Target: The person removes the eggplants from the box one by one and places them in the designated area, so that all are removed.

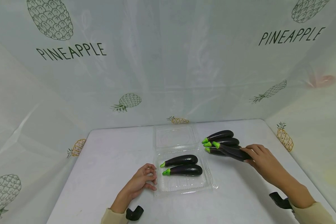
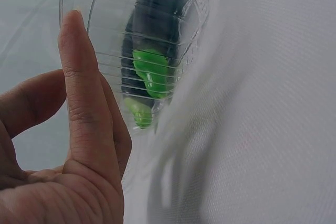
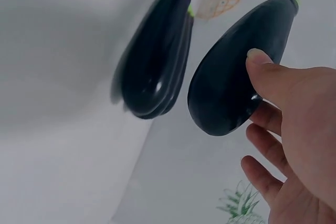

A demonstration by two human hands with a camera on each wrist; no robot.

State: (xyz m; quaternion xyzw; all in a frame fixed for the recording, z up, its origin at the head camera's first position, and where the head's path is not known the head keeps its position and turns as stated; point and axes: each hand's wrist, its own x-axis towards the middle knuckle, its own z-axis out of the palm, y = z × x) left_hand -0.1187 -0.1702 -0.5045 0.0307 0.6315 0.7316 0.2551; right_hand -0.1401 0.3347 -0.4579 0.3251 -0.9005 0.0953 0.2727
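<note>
White counter (image 1: 114,149); pineapple-print sheeting (image 1: 168,62) behind and both sides. Right hand (image 1: 264,160): fingers pinch one eggplant (image 1: 233,152) by three others (image 1: 221,135), right of clear box (image 1: 182,185). Left hand (image 1: 144,179): fingers loosely bent at box's left edge; two eggplants (image 1: 186,170) inside.

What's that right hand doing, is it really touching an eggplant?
Touching. The right wrist view shows the right hand pinching an eggplant, its thumb lying right on the dark skin.
</note>
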